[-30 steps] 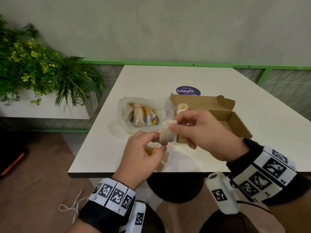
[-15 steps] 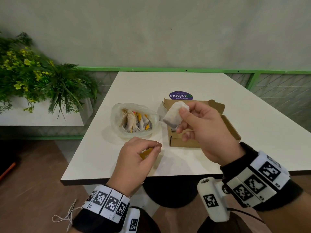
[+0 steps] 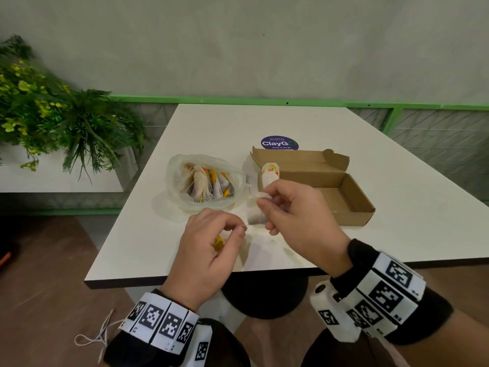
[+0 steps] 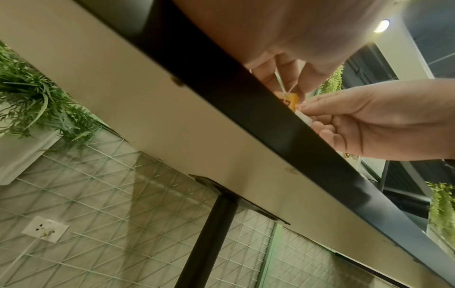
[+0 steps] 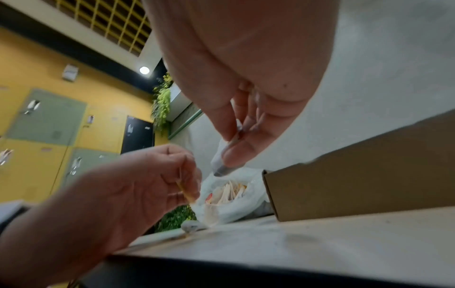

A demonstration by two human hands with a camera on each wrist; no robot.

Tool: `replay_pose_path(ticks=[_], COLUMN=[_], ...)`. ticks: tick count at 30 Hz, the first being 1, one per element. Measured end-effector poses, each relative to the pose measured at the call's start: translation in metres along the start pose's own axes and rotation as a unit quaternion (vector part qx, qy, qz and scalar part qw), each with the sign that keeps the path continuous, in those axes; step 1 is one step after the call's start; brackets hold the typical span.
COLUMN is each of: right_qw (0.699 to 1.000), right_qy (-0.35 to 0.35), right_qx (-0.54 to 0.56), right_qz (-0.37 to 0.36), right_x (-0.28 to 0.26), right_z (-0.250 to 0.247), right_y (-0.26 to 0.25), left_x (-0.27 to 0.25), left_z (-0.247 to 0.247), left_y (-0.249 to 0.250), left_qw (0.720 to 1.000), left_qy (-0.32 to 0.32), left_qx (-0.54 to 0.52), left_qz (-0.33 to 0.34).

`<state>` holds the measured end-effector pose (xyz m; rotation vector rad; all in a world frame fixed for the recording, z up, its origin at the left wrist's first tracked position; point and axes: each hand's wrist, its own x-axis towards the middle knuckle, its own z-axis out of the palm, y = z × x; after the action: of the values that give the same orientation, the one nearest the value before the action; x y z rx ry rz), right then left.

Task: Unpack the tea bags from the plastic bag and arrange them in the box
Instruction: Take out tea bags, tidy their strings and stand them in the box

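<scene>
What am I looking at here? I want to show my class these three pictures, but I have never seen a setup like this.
No robot here: a person wears three cameras, one on the head and one on each wrist, with patterned marker bands round the wrists. The head view looks down at a white table. On it lie a plastic bag full of tea bags and an open cardboard box with one tea bag already standing at its left end. The right hand pinches a tea bag. The left hand pinches its string, with the yellow tag beneath the fingers. The two wrist views look up from below the table edge at the same fingers.
</scene>
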<state>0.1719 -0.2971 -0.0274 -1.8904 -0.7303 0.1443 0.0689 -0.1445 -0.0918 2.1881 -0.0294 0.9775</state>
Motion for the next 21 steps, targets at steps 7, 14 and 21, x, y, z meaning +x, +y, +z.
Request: replay_pose_path(ticks=[7,14,21], right_qw=[0.973,0.974,0.99], right_qy=[0.011,0.048,-0.061], right_qx=[0.199,0.196,-0.119], right_qz=[0.118,0.104,-0.051], right_x=[0.008,0.011,-0.004], right_z=[0.006,0.013,0.014], right_y=[-0.009,-0.006,0.009], left_x=[-0.002,-0.003,0.002], left_z=[-0.001,-0.001,0.0], left_y=[-0.001,-0.001,-0.002], left_qw=[0.996,1.0,0.999], left_qy=[-0.053,-0.008,0.027], left_qx=[0.008,0.004,-0.024], left_qz=[-0.064,0.006,-0.006])
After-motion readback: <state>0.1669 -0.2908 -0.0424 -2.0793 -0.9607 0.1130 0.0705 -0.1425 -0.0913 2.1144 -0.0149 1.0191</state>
